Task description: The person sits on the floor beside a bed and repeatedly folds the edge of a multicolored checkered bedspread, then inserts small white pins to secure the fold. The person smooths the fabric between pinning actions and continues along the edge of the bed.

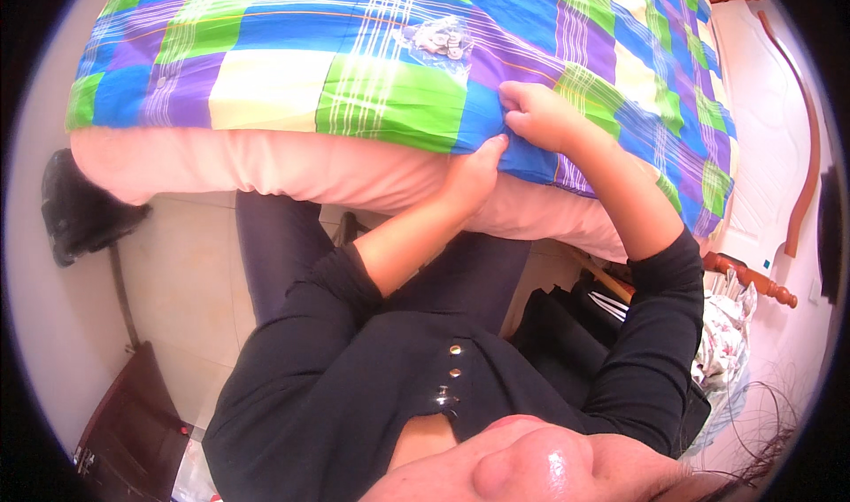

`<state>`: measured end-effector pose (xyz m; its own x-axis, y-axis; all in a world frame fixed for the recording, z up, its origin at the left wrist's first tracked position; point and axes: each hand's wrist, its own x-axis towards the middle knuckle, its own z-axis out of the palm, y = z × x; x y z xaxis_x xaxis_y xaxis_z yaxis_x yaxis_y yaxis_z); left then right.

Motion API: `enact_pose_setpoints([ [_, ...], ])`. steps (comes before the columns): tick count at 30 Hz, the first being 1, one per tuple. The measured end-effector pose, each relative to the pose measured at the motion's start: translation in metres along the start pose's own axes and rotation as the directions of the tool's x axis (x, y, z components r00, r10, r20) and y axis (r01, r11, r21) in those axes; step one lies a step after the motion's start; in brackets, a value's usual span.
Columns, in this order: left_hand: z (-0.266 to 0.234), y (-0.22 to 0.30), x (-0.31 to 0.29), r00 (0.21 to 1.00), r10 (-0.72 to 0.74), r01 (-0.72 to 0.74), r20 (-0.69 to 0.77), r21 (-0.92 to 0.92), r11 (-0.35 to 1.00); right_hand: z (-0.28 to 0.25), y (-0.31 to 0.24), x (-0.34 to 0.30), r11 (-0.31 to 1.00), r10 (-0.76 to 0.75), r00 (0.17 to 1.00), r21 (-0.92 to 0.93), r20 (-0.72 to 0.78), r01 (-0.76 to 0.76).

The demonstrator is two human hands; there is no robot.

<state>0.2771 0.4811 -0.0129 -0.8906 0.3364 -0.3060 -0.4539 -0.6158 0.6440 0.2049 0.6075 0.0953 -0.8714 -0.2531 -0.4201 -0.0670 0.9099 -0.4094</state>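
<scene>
A checked cloth [274,86] in blue, green, purple and cream is spread over a pink-covered surface [177,161]. At its near edge, my left hand [475,176] is closed on the cloth, thumb on top and the fingers mostly hidden. Just right of it and a little farther off, my right hand [542,117] is closed with its fingers curled down at the blue part of the cloth. Whatever lies between those fingertips is hidden. Beyond both hands, a clear plastic bag [443,43] of small whitish round pieces rests on the cloth.
My legs [279,245] are under the near overhang of the pink cover. A black object [84,205] stands at the left, with a dark brown panel [133,431] below it. Wooden trim [757,281], a white panel [753,104] and bundled floral fabric [726,334] are at the right.
</scene>
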Motion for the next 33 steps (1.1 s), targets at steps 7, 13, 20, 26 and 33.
enact_pose_setpoints([
  [7,0.002,0.003,0.003,0.999,-0.032,0.032,-0.002,-0.029,0.999,0.010,0.007,0.006,0.998,-0.050,0.996,-0.027,-0.070,0.048],
  [13,0.005,0.031,0.002,0.988,-0.144,0.146,0.051,-0.033,0.989,0.010,0.015,-0.016,0.987,-0.162,0.947,-0.056,-0.279,0.152],
  [20,0.012,0.047,-0.006,0.978,-0.210,0.210,0.005,0.041,0.977,-0.002,0.021,-0.040,0.990,-0.055,0.899,0.094,-0.435,0.106],
  [26,0.002,0.052,-0.003,0.967,-0.248,0.239,0.066,0.118,0.964,0.008,0.020,-0.039,0.977,-0.207,0.880,-0.049,-0.428,0.206],
  [33,0.012,0.092,0.010,0.937,-0.310,0.251,0.161,0.304,0.919,-0.001,0.013,-0.057,0.960,-0.276,0.864,-0.171,-0.421,0.224],
])
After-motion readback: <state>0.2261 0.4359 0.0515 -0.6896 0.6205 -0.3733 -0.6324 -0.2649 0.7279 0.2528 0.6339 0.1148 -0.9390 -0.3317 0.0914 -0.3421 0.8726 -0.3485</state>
